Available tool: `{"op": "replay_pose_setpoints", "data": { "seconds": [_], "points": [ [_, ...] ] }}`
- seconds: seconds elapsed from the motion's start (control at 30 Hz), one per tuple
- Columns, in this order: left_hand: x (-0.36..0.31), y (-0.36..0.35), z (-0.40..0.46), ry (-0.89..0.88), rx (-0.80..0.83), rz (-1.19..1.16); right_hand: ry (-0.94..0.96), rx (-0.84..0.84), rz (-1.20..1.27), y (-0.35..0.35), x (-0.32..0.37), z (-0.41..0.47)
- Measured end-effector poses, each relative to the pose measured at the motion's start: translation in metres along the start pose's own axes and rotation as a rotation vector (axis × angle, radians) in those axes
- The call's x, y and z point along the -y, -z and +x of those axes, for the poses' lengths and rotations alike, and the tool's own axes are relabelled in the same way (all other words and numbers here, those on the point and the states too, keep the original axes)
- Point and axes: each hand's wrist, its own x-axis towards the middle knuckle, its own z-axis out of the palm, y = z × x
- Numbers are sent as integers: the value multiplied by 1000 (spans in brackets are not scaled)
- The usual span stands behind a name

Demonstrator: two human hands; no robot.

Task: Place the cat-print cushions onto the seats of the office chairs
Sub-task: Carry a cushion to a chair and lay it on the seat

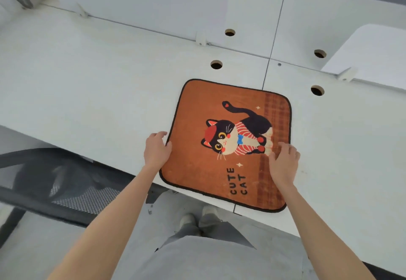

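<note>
An orange cat-print cushion (197,112) with a black border and the words "CUTE CAT" lies flat on the white desk (87,77), its near edge hanging slightly over the desk's front. My left hand (156,150) rests against the cushion's left edge, fingers curled at the border. My right hand (283,163) lies on top of the cushion's right side with fingers spread. A black mesh office chair (57,183) stands at the lower left, partly tucked beside the desk; its seat is mostly hidden.
White divider panels (153,4) rise along the back of the desk. Several round cable holes (216,64) dot the desktop. A seam (267,68) splits the desk into two tops. My legs and shoes (197,220) stand on the grey floor below.
</note>
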Motion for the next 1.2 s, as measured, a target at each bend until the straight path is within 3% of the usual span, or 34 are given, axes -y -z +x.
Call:
{"op": "replay_pose_setpoints", "data": {
  "seconds": [0.1,0.23,0.37,0.47,0.6,0.73,0.8,1.0,1.2],
  "points": [
    [5,35,-26,-68,-151,-103,185,180,229,-11,42,-35],
    [35,92,-70,-67,-429,-115,347,663,344,-41,110,-95],
    [80,144,-106,65,-762,-33,8,1172,440,-80,174,-157],
    [120,167,-120,267,-919,-59,-246,1353,480,-97,206,-186],
    [166,178,-120,595,-761,-231,-506,1361,647,-106,221,-205],
    [167,179,-112,670,-541,-998,-696,1352,770,-111,224,-210],
    [166,175,-108,679,-484,-1206,-788,1350,822,-115,225,-210],
    [174,165,-102,665,-513,-1461,-809,1353,828,-111,224,-208],
    [173,160,-104,646,-566,-1466,-730,1365,774,-111,222,-199]
  ]
}}
